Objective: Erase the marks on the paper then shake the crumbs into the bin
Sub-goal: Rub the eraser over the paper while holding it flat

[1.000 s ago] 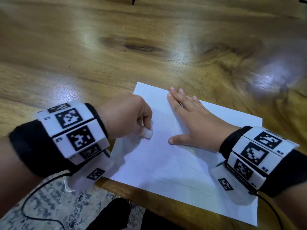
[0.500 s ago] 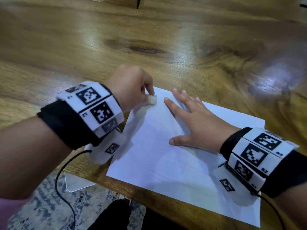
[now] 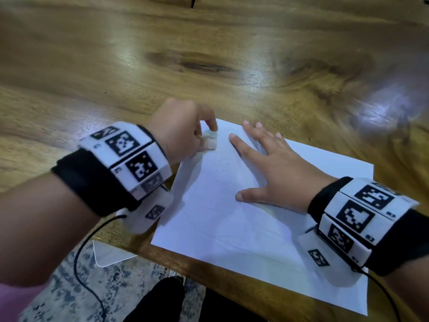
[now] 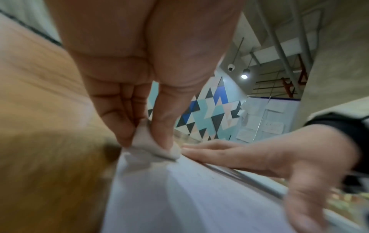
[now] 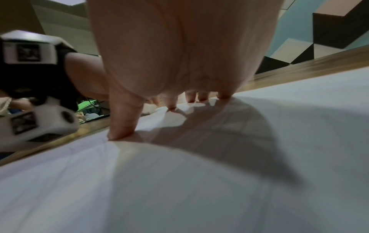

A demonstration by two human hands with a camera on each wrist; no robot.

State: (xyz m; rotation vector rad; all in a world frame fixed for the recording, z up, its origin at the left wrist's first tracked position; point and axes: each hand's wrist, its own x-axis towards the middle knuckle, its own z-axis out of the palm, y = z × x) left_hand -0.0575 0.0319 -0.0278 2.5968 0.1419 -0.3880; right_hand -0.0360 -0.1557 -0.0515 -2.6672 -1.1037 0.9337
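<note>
A white sheet of paper [image 3: 232, 217] lies at the near edge of the wooden table [image 3: 139, 66]. My left hand [image 3: 181, 129] pinches a small white eraser [image 3: 210, 141] and holds it on the paper's far left corner; in the left wrist view the eraser [image 4: 151, 146] sits between thumb and fingers on the sheet [image 4: 189, 197]. My right hand [image 3: 274, 168] lies flat with fingers spread, pressing the paper down. In the right wrist view its thumb and fingertips [image 5: 123, 126] touch the sheet [image 5: 199, 181]. A few dark crumbs [image 3: 224, 169] speckle the paper between the hands.
A white bin's corner [image 3: 109, 254] shows on the patterned rug [image 3: 69, 287] below the table's near edge, under my left wrist. A black cable [image 3: 81, 252] hangs from the left wristband. The table stretches wide beyond the paper.
My left hand has carried the eraser from the sheet's left middle up to its far left corner. The right hand has stayed flat on the paper.
</note>
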